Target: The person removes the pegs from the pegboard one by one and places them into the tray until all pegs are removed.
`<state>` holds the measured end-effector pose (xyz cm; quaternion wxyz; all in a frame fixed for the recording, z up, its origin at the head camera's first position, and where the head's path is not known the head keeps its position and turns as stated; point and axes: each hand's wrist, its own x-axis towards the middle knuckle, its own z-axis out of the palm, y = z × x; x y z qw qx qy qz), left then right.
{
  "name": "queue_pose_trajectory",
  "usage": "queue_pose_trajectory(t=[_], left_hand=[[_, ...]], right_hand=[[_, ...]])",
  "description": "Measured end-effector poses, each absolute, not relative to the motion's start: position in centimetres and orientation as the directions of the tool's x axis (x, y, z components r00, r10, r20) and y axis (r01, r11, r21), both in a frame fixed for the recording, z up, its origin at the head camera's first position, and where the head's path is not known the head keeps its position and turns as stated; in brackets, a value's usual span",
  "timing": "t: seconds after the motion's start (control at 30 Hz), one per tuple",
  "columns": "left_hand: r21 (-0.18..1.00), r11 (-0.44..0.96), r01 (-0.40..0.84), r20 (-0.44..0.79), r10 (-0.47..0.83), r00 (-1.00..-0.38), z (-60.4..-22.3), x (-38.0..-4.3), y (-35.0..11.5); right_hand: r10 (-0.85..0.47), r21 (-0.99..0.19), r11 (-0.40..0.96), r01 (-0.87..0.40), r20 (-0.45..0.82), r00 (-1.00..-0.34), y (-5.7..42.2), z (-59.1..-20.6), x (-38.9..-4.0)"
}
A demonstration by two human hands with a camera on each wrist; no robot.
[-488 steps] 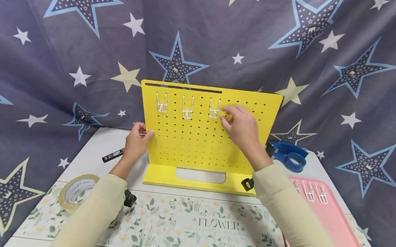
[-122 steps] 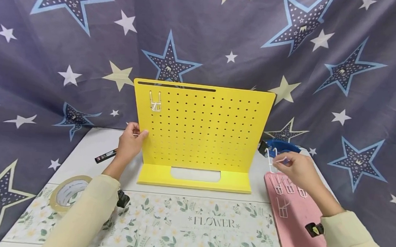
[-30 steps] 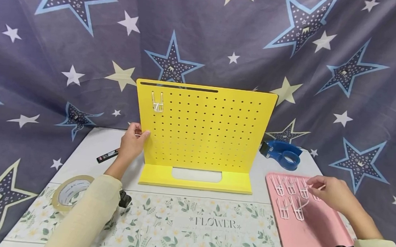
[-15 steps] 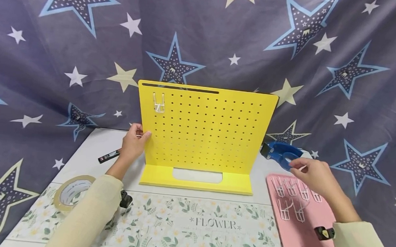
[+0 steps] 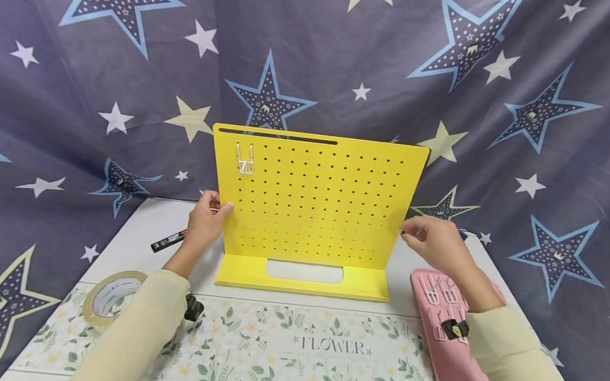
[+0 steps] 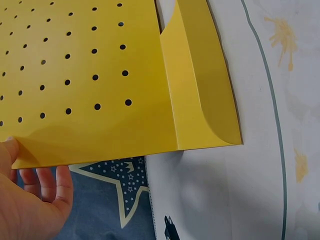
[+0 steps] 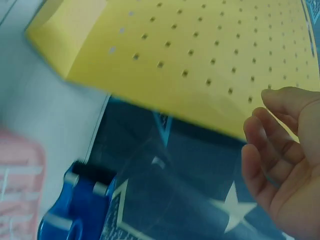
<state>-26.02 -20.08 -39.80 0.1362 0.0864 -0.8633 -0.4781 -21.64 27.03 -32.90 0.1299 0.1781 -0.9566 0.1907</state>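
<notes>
A yellow pegboard (image 5: pixel 315 203) stands upright on its flat foot. My left hand (image 5: pixel 204 222) holds its left edge, thumb on the front and fingers behind, as the left wrist view (image 6: pixel 37 200) also shows. One white wire hook (image 5: pixel 246 160) hangs at the board's upper left. My right hand (image 5: pixel 434 241) is in the air beside the board's right edge. In the right wrist view that hand (image 7: pixel 287 155) has loosely bent fingers and nothing between them. Several white wire hooks (image 5: pixel 432 291) lie on the pink tray (image 5: pixel 462 373), partly hidden by my right forearm.
A roll of clear tape (image 5: pixel 96 306) lies by my left sleeve. Behind my left wrist is a small black box (image 5: pixel 167 240). A blue tape dispenser (image 7: pixel 82 205) stands between board and tray, mostly hidden by my right hand in the head view. A star-patterned curtain (image 5: pixel 314 55) hangs behind.
Three hooks hung on the board at first; one remains there, with more on the tray. My right hand let a hook go at the tray and moved left to the board. Left hand stayed.
</notes>
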Motion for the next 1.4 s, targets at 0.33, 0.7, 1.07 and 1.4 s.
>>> queue_pose_trajectory(t=[0.33, 0.7, 1.07, 1.4], left_hand=[[0.847, 0.531, -0.021, 0.151, -0.279, -0.948, -40.2, -26.1, -20.2], [0.846, 0.531, -0.037, 0.132, -0.275, -0.952, -40.3, -25.8, -20.3], [0.845, 0.533, -0.035, 0.133, -0.273, -0.953, -40.4, -26.0, -20.2], [0.848, 0.529, -0.04, 0.131, -0.282, -0.951, -40.0, -26.2, -20.3]], right_hand=[[-0.313, -0.354, 0.81, -0.468, 0.414, -0.855, 20.5, -32.3, -23.7], [-0.351, -0.309, 0.737, -0.601, 0.585, -0.731, 12.8, -31.1, -25.5], [-0.438, -0.157, 0.711, -0.685, 0.663, -0.607, 5.6, -30.1, -26.5], [-0.402, -0.06, 0.757, -0.651, 0.743, -0.535, 0.3, -29.4, -27.5]])
